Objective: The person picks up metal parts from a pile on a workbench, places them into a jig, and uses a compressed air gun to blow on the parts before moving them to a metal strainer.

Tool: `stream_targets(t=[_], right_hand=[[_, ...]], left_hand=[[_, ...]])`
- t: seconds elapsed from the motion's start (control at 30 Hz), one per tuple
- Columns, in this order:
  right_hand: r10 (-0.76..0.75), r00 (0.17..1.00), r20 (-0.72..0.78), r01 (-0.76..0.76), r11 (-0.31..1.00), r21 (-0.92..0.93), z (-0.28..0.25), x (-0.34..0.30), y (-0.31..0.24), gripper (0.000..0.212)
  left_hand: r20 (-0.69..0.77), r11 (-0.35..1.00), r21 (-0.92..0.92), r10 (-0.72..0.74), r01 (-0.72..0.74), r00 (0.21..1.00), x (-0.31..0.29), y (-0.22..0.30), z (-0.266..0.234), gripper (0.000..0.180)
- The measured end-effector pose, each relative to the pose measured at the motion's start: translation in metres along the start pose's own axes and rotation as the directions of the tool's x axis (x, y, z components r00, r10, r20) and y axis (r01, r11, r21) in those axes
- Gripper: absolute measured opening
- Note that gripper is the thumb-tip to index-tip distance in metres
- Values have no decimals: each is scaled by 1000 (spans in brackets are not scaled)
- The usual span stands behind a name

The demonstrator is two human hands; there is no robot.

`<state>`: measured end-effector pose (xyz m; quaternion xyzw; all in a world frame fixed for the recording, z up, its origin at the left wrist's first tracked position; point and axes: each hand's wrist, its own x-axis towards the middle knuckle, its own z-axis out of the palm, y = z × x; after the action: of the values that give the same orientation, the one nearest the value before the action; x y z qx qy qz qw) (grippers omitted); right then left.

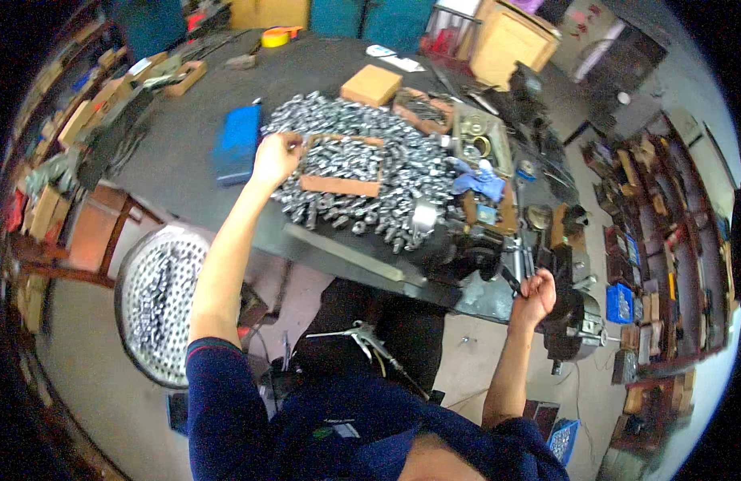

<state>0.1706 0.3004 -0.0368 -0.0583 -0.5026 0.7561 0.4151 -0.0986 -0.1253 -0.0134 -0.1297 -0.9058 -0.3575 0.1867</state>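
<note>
My left hand (276, 162) is at the left edge of a shallow brown box (338, 185) filled with small shiny metal fittings. Its fingers are curled together; whatever they hold, if anything, is hidden. A wide heap of similar metal fittings (410, 160) surrounds the box on the dark table. Over the table's right front corner, my right hand (536, 298) is closed around a slim dark handle (510, 279), whose far end I cannot follow. Close to that hand stands a dark bench machine (575, 321) with a round metal part.
A blue box (237, 144) lies left of the heap. Behind it sits a yellow-brown carton (371, 85); a blue cloth (481, 183) lies to the right. At lower left is a perforated round basket (163, 301) with metal parts. An air gun (362, 337) rests near my lap.
</note>
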Motion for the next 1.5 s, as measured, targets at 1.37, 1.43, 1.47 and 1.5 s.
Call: stream_targets(t=[1.37,1.43,1.47,1.5], right_hand=[[225,960,-165,-239,969,-68,-39,-12,57,19],[205,961,-183,-221,973,-70,-35,-14,57,20],[228,957,-178,-244,967,-72,-35,-12,57,21],[231,952,-198,-248,967,-65,-35,-13,56,21]], left_hand=[[18,848,44,-529,528,848,-181,-121,-140,13],[99,709,-468,-552,528,828,-170,-106,-134,22],[133,674,-565,-496,477,858,-163,-89,-130,24],[159,625,-655,-435,424,886,-156,-71,-124,25]])
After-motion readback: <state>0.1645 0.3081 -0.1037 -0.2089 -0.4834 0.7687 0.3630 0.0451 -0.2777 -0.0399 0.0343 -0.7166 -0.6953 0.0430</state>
